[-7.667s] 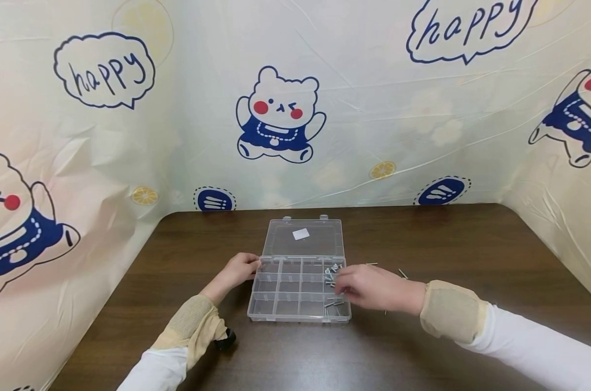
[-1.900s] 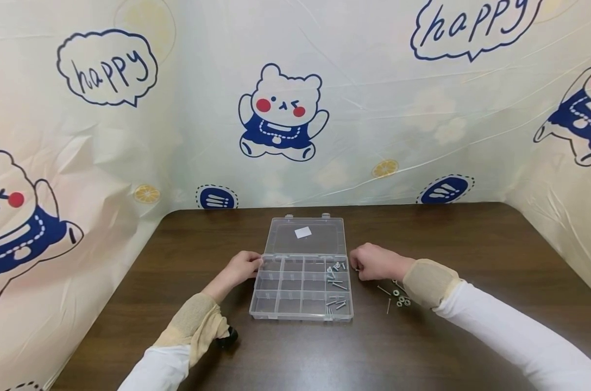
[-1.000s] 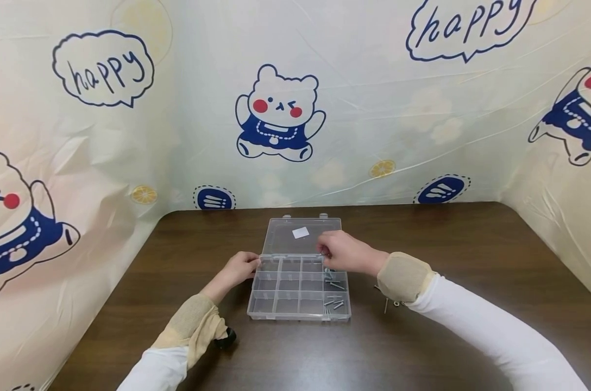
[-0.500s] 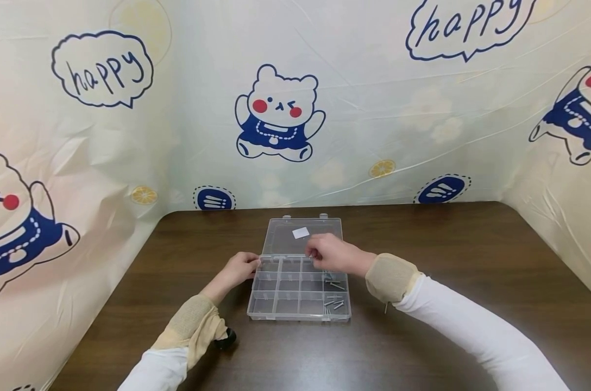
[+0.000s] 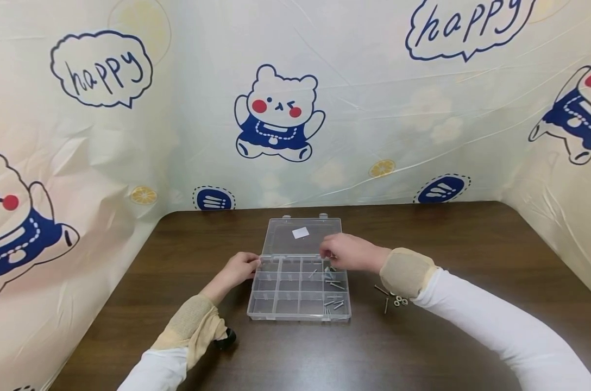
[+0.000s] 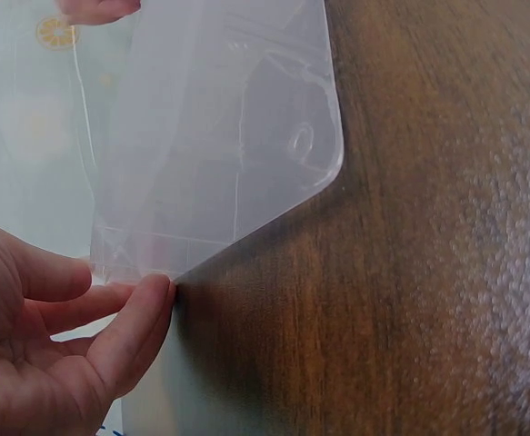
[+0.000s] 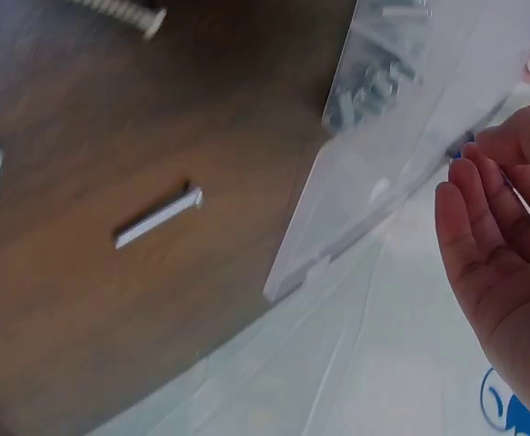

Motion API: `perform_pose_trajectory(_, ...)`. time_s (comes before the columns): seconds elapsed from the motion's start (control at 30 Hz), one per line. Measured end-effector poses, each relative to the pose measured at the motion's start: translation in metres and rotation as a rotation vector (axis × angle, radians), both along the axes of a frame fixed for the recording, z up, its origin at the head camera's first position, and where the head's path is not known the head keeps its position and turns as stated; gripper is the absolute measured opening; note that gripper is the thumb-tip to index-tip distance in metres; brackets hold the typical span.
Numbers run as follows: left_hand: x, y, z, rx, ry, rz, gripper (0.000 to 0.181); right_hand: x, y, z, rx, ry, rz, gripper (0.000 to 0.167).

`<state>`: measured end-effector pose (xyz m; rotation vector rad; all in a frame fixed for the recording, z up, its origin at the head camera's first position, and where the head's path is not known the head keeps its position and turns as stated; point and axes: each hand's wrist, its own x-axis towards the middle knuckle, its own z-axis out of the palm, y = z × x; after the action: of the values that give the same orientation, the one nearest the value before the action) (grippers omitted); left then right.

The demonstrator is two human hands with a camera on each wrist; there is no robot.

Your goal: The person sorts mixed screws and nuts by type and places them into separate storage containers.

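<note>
A clear plastic compartment box (image 5: 288, 308) lies on the table with its lid (image 5: 281, 233) folded back. My left hand (image 5: 239, 266) pinches its back left corner; the left wrist view shows the thumb and fingertips of that hand (image 6: 74, 354) at the edge. Over the back right compartments hovers my right hand (image 5: 351, 252). Nothing shows between the fingers of that hand (image 7: 510, 227), which are loosely bent with their tips close together. A thin screw (image 5: 313, 273) lies in the back row's third compartment. The right column holds several bolts and screws (image 5: 335, 304).
Right of the box, loose screws (image 5: 386, 306) and several nuts (image 5: 400, 300) lie on the brown table (image 5: 300, 358), partly hidden by the right wrist. One screw (image 7: 158, 218) lies nearer the box's back right. A printed curtain (image 5: 364, 119) hangs behind.
My right hand has gone from the table right of the box to over its back row, then shifted slightly right. A screw now lies in the third compartment there. My left hand has stayed put.
</note>
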<state>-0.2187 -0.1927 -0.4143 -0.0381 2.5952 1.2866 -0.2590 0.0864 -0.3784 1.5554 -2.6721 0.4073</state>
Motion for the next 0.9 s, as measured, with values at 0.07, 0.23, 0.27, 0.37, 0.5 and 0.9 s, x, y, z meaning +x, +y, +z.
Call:
perform_pose_trajectory(0.07, 0.000, 0.000, 0.001, -0.010, -0.004, 0.000, 0.028, -0.002, 0.006, 0.002, 0.007, 0.010, -0.002, 0.014)
perform_pose_trajectory(0.23, 0.001, 0.000, 0.002, -0.021, -0.011, -0.005, 0.029, -0.007, 0.020, 0.006, 0.084, -0.010, -0.044, 0.010)
perform_pose_trajectory(0.27, 0.001, 0.000, 0.002, -0.016, -0.013, -0.001, 0.029, -0.008, 0.022, 0.007, 0.108, -0.035, -0.064, 0.010)
perform_pose_trajectory(0.37, 0.001, 0.000, 0.000, -0.013, -0.009, 0.000, 0.028, -0.009, 0.029, 0.010, 0.178, -0.123, -0.133, 0.011)
perform_pose_trajectory(0.5, 0.002, 0.000, -0.001, -0.026, -0.002, -0.006, 0.028, -0.010, 0.038, 0.009, 0.237, -0.210, -0.189, 0.014)
perform_pose_trajectory(0.9, 0.002, 0.001, 0.001, -0.021, 0.004, -0.010, 0.028, -0.019, 0.059, -0.010, 0.277, -0.247, -0.249, 0.013)
